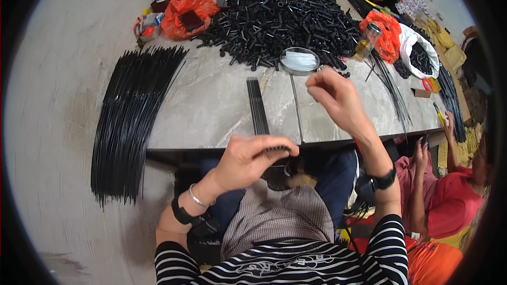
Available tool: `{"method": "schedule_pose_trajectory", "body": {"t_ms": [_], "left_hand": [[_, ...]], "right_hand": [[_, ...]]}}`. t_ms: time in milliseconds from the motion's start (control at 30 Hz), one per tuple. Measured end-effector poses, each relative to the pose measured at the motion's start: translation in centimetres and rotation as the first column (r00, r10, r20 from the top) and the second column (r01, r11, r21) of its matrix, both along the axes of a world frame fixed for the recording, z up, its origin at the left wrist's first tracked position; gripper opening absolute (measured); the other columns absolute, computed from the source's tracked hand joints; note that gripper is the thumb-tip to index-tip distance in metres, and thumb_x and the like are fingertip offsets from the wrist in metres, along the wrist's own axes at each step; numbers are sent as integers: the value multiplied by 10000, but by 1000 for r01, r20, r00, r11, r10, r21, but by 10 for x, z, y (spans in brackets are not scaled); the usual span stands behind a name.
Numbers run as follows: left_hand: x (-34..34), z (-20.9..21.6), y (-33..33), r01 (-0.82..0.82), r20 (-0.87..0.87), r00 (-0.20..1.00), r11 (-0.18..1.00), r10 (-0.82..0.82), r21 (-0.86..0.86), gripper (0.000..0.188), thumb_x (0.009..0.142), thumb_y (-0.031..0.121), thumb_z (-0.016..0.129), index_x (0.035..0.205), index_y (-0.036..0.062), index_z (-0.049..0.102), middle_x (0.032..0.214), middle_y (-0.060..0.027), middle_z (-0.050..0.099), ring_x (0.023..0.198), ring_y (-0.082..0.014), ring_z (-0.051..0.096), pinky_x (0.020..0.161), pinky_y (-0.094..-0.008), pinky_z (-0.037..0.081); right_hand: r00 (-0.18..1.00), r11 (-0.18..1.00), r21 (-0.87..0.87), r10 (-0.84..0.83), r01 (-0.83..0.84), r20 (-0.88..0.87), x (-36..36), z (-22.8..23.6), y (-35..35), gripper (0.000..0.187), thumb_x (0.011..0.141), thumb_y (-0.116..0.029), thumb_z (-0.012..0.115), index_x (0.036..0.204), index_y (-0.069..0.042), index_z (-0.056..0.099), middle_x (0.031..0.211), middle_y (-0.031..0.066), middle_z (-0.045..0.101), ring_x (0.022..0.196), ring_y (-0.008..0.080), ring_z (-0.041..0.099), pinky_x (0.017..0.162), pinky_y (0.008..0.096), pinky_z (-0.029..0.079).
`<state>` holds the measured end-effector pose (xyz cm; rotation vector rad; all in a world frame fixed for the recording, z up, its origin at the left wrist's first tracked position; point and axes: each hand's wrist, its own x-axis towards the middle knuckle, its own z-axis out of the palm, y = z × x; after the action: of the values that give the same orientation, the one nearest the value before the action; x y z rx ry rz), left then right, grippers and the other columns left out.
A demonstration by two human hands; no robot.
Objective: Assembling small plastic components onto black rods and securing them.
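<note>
My left hand (248,159) is closed round a small flat row of thin black rods (257,103). Their near ends show between its thumb and fingers, and their far ends reach over the grey stone-look table (206,105). My right hand (338,97) is raised above the table with its fingers curled together. I cannot make out what it holds, if anything. Just beyond it sits a round dish (299,60) with thin whitish pieces. Past the dish spreads a big heap of short black tubular parts (285,21).
A thick bundle of long black rods (132,111) overhangs the table's left edge. Orange bags (187,13), a jar of yellowish liquid (368,41) and a white sack (420,55) stand around the heap. A person in red (449,200) sits close on the right; others are farther back.
</note>
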<state>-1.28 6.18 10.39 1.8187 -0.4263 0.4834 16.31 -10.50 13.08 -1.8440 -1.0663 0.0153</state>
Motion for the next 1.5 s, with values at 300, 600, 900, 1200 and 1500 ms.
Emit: {"method": "schedule_pose_trajectory", "body": {"t_ms": [300,600,900,1200,1500], "left_hand": [[-2,-9,-4,24,-60,998,980,-36,-199,162,918,-41,560,1049,-31,656,997,-143,708,965,-217,683,873,-315,546],[-2,-9,-4,14,-61,998,982,-26,-186,192,917,-59,544,1074,-32,652,1011,-152,705,991,-225,677,883,-308,541],[0,-11,-3,18,13,1000,986,-16,-165,201,904,-33,586,1090,-4,658,995,-127,719,943,-188,690,819,-280,559],[-4,-8,-5,-21,7,1000,988,22,-156,213,872,-38,635,1080,-11,674,965,-110,719,888,-162,685,803,-258,546],[-7,-4,-1,-21,-10,1000,1000,21,9,261,872,-63,598,1122,-14,655,996,-125,721,911,-168,695,800,-261,563]], "right_hand": [[828,999,-15,43,-41,560,-90,38,-35,213,700,13,675,895,-72,678,828,49,568,790,239,544,694,349,408],[809,1000,-24,26,-14,587,-96,36,-35,246,693,25,669,919,-72,688,823,53,552,777,239,536,690,351,405],[815,999,-42,45,-25,577,-97,40,-32,245,698,23,672,922,-72,689,816,50,546,771,235,532,684,348,397],[872,1000,3,10,-13,489,-107,34,-27,221,686,15,677,894,-61,682,797,61,561,749,234,566,604,339,468],[861,980,-30,186,-195,474,-89,45,-17,183,698,-3,702,873,-52,682,791,55,602,770,252,577,646,340,476]]}}
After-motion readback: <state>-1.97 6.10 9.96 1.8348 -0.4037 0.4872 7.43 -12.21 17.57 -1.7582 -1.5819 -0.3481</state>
